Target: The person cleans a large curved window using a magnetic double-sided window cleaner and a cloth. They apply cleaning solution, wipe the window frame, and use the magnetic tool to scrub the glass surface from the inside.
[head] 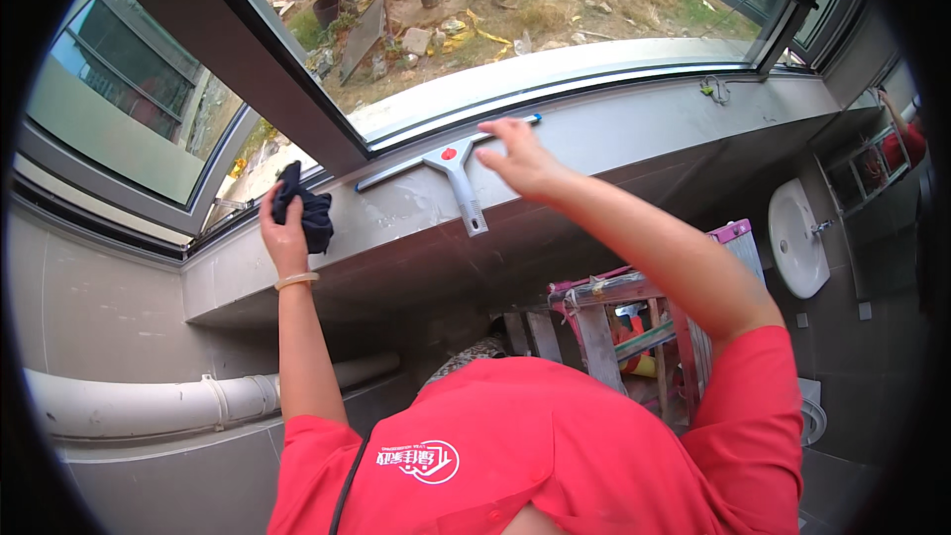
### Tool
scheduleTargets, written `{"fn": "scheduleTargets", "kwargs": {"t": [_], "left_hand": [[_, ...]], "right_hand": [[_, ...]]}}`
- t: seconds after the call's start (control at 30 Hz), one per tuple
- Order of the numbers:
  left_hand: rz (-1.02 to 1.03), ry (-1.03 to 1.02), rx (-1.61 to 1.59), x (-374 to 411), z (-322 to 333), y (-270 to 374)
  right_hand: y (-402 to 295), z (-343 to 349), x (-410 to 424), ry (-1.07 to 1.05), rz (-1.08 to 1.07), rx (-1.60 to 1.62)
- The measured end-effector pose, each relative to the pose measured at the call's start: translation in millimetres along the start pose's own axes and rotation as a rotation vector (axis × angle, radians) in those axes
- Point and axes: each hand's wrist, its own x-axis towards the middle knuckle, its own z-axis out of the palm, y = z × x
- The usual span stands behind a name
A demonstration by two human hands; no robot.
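A dark cloth is bunched in my left hand, above the left part of the tiled window sill. On the sill lies a grey window squeegee with blue end tips and a red spot, its handle reaching over the sill's front edge. My right hand is over the right part of the squeegee's bar, fingers apart; whether it touches the bar I cannot tell. Behind the sill stands a large window frame, with an opened window sash on the left.
A paint-stained stepladder stands below the sill at the right. Beyond it are a white washbasin and a mirror with a reflection. A thick white pipe runs along the left wall. A small green and grey item lies on the sill.
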Motion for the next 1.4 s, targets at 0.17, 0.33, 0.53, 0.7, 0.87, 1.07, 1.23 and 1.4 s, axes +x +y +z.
{"fn": "scheduleTargets", "kwargs": {"t": [0.17, 0.33, 0.53, 0.7, 0.87, 1.07, 1.23, 1.4], "left_hand": [[0.194, -0.226, 0.34, -53, 32, 1], [0.368, -0.315, 0.344, -62, 105, 48], [0.274, -0.46, 0.584, -69, 121, 43], [0.33, -0.655, 0.762, -77, 140, 59], [0.395, -1.021, 0.58, -89, 104, 69], [0.004, -0.633, 0.34, -108, -2, 67], [-0.111, -0.265, 0.075, -98, -57, 85], [-0.105, -0.354, -0.582, -86, -36, 97]], "right_hand": [[-21, -96, -55, -0.254, 0.009, -0.183], [-39, 14, -72, -0.471, 0.067, -0.41], [-12, 58, -45, 0.039, 0.138, -0.016], [-28, 41, -18, 0.141, 0.132, 0.065], [-45, 51, -26, -0.155, 0.174, 0.071], [-72, 153, -20, -0.324, 0.135, 0.252], [-100, 154, 10, -0.633, 0.029, 0.143], [-105, -37, -15, -0.669, -0.249, -0.394]]}}
